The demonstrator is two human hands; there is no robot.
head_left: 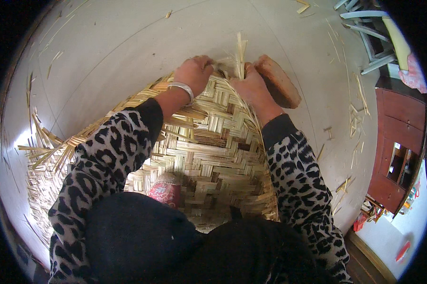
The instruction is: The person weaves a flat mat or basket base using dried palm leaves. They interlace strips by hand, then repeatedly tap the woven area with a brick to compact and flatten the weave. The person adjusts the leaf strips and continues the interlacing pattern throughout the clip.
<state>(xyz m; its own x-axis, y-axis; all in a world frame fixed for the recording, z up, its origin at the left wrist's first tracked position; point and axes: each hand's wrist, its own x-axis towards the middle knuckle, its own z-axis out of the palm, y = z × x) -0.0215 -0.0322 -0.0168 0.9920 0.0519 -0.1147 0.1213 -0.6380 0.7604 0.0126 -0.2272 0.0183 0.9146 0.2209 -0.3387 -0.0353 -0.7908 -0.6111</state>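
Note:
A large mat woven of pale split strips [213, 156] spreads beneath my arms and knees. At its far corner, my left hand [194, 75] is closed at the woven edge, a bracelet at the wrist; what its fingers grip is hidden. Just to the right, my right hand [253, 87] is closed around a few upright strips [242, 54] that stick up past the thumb. A reddish brick [278, 81] lies on the floor right beside my right hand. Loose strip ends [45, 149] fan out from the mat's left edge.
My patterned shoe [166, 190] rests on the mat. Straw scraps [357, 109] litter the tiled floor [114, 42]. On the right stand a dark red wooden cabinet [398, 137] and, farther off, a chair with pale metal legs [374, 38].

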